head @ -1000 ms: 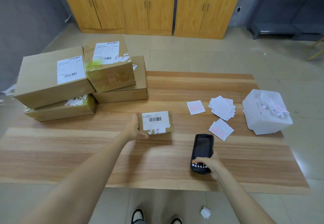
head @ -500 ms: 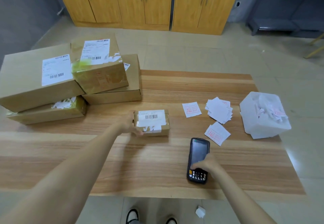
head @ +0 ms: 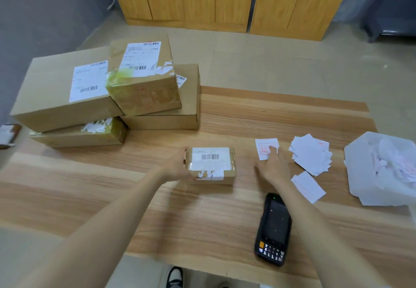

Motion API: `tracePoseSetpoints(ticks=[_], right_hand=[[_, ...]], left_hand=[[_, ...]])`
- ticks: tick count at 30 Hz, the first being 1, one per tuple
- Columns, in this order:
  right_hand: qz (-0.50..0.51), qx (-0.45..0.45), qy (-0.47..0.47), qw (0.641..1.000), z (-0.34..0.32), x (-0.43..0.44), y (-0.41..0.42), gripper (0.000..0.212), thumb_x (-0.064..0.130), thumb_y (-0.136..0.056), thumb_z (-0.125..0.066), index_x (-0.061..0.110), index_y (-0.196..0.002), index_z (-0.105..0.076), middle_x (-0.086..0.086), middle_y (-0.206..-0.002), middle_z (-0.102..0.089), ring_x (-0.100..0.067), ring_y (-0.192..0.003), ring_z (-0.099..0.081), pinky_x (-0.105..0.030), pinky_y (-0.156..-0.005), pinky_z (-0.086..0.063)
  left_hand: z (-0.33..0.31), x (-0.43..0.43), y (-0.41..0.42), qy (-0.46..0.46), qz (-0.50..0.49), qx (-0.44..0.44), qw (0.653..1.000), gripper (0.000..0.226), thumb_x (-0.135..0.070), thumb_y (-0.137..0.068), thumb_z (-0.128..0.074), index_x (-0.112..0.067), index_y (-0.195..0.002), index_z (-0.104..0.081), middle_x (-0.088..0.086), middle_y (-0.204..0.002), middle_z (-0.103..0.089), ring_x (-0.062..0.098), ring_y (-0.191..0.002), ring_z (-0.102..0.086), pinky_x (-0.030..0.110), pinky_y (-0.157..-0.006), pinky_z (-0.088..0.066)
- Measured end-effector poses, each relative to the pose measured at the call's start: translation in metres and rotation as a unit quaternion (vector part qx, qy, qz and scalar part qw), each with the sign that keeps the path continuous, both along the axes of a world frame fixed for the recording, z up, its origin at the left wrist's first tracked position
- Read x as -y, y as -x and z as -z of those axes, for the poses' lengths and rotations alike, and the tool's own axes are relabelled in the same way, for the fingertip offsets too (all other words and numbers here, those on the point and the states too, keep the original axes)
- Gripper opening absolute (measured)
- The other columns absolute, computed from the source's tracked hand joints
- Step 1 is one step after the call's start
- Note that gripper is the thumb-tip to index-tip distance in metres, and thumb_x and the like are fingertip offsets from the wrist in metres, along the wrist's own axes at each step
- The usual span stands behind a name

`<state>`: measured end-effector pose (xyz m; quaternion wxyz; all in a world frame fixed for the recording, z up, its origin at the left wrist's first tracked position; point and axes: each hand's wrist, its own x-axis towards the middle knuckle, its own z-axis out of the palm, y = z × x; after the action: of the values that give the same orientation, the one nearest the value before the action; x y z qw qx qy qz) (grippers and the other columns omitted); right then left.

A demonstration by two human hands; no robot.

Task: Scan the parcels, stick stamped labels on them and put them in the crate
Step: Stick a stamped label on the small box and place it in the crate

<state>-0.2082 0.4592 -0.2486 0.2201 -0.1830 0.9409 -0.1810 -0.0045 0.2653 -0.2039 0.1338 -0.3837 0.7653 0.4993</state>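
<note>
Left hand (head: pixel 177 166) fingers curl round 1 end of the small parcel (head: pixel 211 161) — right hand (head: pixel 273 168) fingers straight, released, tips touching 1 stamped label (head: pixel 263 149); the scanner (head: pixel 273 229) lies well behind them.

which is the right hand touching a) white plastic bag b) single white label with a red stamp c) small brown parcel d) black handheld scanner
b: the right hand rests its fingertips on the single white label with a red stamp; the black handheld scanner lies nearer the person, and the left hand grips the small brown parcel.
</note>
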Motion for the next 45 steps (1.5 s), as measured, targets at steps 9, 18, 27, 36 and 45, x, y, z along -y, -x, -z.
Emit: tracePoseSetpoints(ticks=[9, 18, 27, 36, 45], right_hand=[[-0.078, -0.149, -0.085, 0.982, 0.017, 0.002, -0.012, 0.055, 0.043, -0.096, -0.045, 0.002, -0.132, -0.039, -0.015, -0.129, -0.05, -0.033, -0.116, -0.048, -0.04, -0.093, -0.039], [0.016, -0.2, 0.123, 0.972, -0.025, -0.013, -0.017, 0.021, 0.016, -0.094, -0.049, 0.002, -0.087, -0.064, -0.014, -0.08, -0.066, -0.031, -0.071, -0.057, -0.033, -0.056, -0.036], [0.014, -0.14, 0.423, 0.895, -0.122, -0.01, -0.076, 0.017, 0.002, -0.08, -0.067, 0.019, -0.083, -0.07, 0.017, -0.082, -0.067, -0.006, -0.082, -0.063, -0.009, -0.072, -0.042], [-0.067, -0.078, 0.368, 0.924, -0.167, -0.018, -0.104, 0.035, -0.002, -0.073, -0.062, 0.019, -0.099, -0.07, 0.003, -0.12, -0.059, -0.016, -0.119, -0.049, -0.03, -0.102, -0.035], [-0.008, 0.178, 0.391, 0.903, -0.188, -0.018, -0.119, 0.016, 0.032, -0.082, -0.071, 0.017, -0.087, -0.074, 0.007, -0.081, -0.072, -0.002, -0.07, -0.065, -0.018, -0.069, -0.042]], left_hand=[[0.0, -0.005, -0.006, 0.012, -0.003, -0.009, 1.0, 0.082, -0.009, -0.07, -0.079, -0.021, -0.134, -0.029, -0.004, -0.11, -0.052, 0.015, -0.103, -0.049, 0.022, -0.072, -0.042], [-0.009, -0.007, -0.006, 0.027, 0.001, 0.021, 0.999, 0.108, -0.013, -0.068, -0.083, -0.013, -0.148, -0.011, 0.01, -0.147, -0.036, 0.026, -0.133, -0.036, 0.036, -0.103, -0.037], [-0.098, -0.063, 0.036, -0.009, -0.11, -0.27, 0.956, 0.046, -0.052, -0.089, -0.053, -0.017, -0.118, -0.058, 0.004, -0.119, -0.064, 0.014, -0.095, -0.066, 0.029, -0.084, -0.053], [-0.129, -0.073, 0.026, -0.113, -0.015, -0.299, 0.947, 0.024, -0.009, -0.099, -0.041, -0.005, -0.113, -0.06, 0.01, -0.095, -0.065, 0.02, -0.078, -0.066, 0.026, -0.067, -0.056], [-0.132, -0.063, 0.004, 0.006, 0.128, -0.263, 0.956, 0.033, -0.005, -0.098, -0.039, -0.02, -0.071, -0.049, -0.006, -0.073, -0.049, 0.008, -0.07, -0.045, 0.017, -0.064, -0.035]])
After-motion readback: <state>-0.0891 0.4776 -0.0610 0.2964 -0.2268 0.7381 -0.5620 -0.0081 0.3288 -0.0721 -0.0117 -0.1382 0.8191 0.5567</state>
